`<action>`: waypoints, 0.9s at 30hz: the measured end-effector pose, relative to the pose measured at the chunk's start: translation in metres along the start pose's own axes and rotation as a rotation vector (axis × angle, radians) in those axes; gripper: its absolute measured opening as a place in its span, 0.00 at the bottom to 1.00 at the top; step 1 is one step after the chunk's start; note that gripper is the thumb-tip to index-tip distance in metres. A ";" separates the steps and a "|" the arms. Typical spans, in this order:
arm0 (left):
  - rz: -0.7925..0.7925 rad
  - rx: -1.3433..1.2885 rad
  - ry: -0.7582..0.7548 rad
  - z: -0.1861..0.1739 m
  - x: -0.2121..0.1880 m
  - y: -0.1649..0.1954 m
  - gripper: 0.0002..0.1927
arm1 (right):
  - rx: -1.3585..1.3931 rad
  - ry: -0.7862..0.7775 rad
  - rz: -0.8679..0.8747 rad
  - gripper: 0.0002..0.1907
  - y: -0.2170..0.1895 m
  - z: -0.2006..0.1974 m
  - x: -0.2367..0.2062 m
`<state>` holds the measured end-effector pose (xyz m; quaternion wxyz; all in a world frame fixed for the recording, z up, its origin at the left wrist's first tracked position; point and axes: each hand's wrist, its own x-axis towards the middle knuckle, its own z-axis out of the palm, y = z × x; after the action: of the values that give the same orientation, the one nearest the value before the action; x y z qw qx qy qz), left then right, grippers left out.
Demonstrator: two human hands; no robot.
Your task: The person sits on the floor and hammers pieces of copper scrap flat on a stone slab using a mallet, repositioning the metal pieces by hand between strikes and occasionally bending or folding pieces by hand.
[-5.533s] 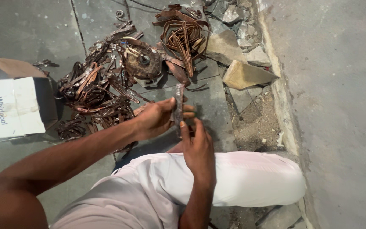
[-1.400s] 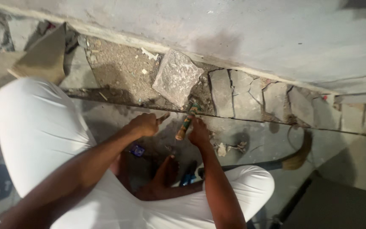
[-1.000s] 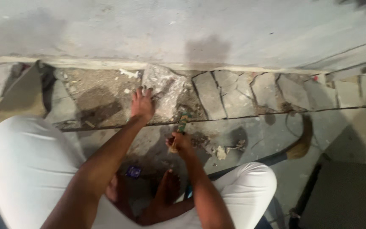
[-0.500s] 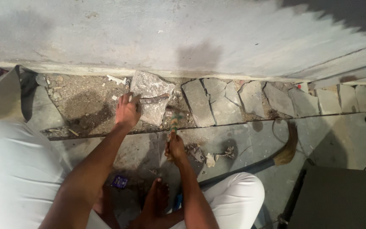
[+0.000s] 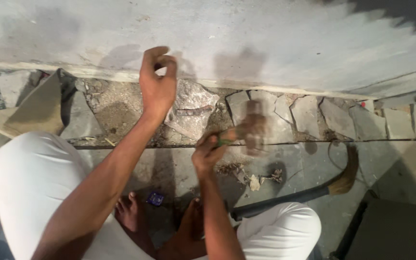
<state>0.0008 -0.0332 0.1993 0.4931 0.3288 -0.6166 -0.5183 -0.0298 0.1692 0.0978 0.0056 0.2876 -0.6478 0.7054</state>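
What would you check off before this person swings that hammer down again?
1. Hammer gripped firmly: ok, the right hand is closed around its handle.
2. Left hand clear of the strike area: ok, it is raised, loosely curled, away from the hammer head.
3. Target in place: ok, a thin dark piece lies on the flat stone; whether it is steady, cannot tell.
4. Bare feet out of range: ok, tucked back by the knees.
5. Hammer head condition: cannot tell, it is motion-blurred.
6. Floor near the strike: not ok, loose debris lies close by.
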 end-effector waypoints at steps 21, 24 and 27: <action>-0.506 0.008 -0.217 -0.081 0.001 0.047 0.19 | 0.092 -0.012 -0.138 0.26 -0.015 0.020 0.015; -0.462 -0.063 -0.203 -0.081 -0.002 0.037 0.18 | -0.178 -0.154 0.022 0.19 0.012 0.023 -0.022; -0.464 -0.041 -0.204 -0.080 -0.003 0.029 0.19 | -0.679 -0.264 0.173 0.24 0.035 0.018 -0.050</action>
<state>0.0807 -0.0486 0.2243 0.3030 0.3974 -0.5605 -0.6604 0.0059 0.1657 0.0447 -0.0426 0.3019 -0.8619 0.4052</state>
